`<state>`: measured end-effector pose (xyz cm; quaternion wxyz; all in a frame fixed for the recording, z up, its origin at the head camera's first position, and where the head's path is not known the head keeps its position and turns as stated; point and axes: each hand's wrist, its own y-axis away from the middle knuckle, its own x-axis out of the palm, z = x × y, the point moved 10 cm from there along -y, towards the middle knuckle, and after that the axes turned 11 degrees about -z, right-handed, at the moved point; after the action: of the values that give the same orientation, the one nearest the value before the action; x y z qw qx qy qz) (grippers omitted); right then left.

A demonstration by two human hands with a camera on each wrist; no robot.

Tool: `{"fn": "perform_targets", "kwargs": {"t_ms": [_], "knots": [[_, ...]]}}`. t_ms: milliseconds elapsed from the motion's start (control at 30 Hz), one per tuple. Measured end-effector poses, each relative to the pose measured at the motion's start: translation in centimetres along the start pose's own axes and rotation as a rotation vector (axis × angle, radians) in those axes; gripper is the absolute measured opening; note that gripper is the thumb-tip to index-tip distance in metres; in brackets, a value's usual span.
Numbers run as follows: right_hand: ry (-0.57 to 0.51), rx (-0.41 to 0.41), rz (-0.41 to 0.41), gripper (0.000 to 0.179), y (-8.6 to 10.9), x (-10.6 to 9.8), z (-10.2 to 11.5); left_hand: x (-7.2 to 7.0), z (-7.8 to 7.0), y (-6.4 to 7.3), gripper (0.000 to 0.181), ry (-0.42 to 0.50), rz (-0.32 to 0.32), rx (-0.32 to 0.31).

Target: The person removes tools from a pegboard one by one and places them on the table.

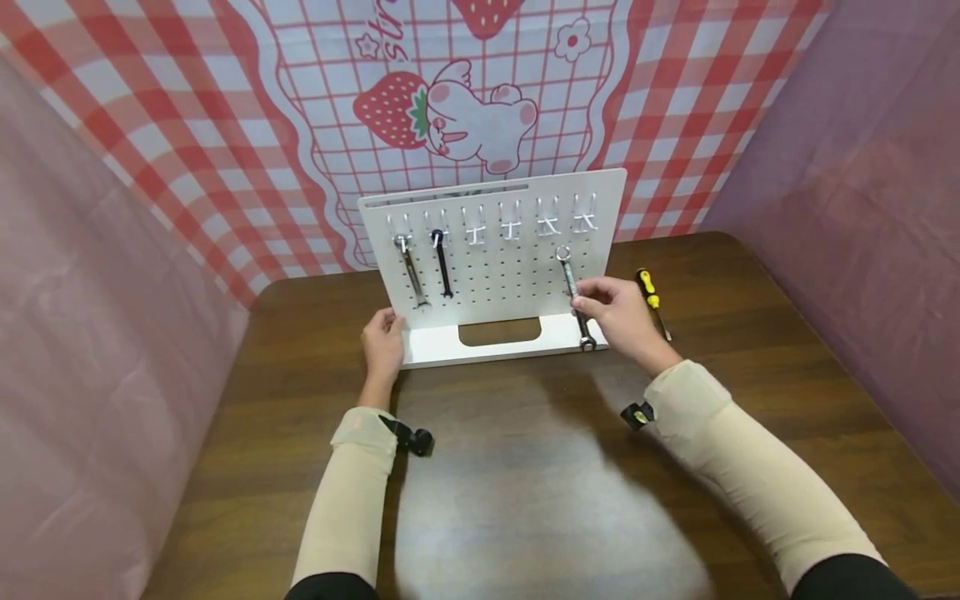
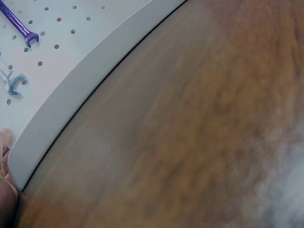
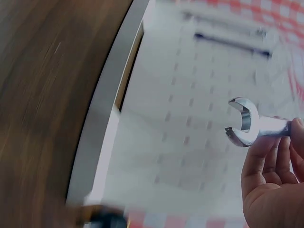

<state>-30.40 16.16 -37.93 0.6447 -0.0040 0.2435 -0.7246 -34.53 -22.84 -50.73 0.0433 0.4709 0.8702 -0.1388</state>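
A white pegboard stand (image 1: 495,296) stands upright on the table. At its lower left edge, my left hand (image 1: 382,346) grips the side of the board; in the left wrist view only some fingers (image 2: 4,152) show beside the base corner. My right hand (image 1: 618,312) pinches a silver combination wrench (image 1: 567,271) mid-shaft in front of the board's right side, ring end up. Its open end (image 3: 246,124) faces the right wrist camera. On the two leftmost hooks hang a silver wrench (image 1: 412,273) and a dark wrench (image 1: 442,265).
Several white hooks (image 1: 512,229) line the board's top to the right of the hung wrenches. A yellow and black screwdriver (image 1: 648,289) lies on the wooden table (image 1: 525,475) just beyond my right hand. A checkered strawberry cloth (image 1: 675,100) hangs behind the board.
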Motion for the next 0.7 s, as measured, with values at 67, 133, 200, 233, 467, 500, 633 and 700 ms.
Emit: {"fn": "perform_targets", "kwargs": {"t_ms": [67,133,200,233,467,500,633,700], "knots": [[0.028,0.012,-0.011,0.017,-0.2,-1.7,-0.8,0.0,0.0,0.0,0.024,-0.003,0.001,0.002],[0.059,0.039,-0.026,0.018,-0.5,-3.4,-1.9,0.0,0.0,0.0,0.025,-0.005,0.000,0.001],[0.082,0.074,-0.040,0.020,-0.8,-5.1,-3.1,0.0,0.0,0.0,0.025,-0.006,-0.001,-0.001],[0.090,0.101,-0.047,0.021,-1.0,-5.8,-3.8,0.0,0.0,0.0,0.025,-0.007,-0.003,0.000],[0.221,0.246,-0.065,0.028,-1.9,-10.2,-8.8,-0.1,0.0,0.1,0.024,-0.011,-0.010,0.008],[0.240,0.260,-0.062,0.029,-2.0,-10.7,-9.6,-0.1,0.0,0.1,0.024,-0.011,-0.009,0.008],[0.310,0.281,-0.078,0.030,-2.8,-12.6,-12.0,-0.1,-0.1,0.1,0.023,-0.006,-0.010,0.020],[0.355,0.278,-0.091,0.030,-3.1,-13.4,-12.9,0.0,-0.2,0.1,0.024,-0.006,-0.010,0.028]]}}
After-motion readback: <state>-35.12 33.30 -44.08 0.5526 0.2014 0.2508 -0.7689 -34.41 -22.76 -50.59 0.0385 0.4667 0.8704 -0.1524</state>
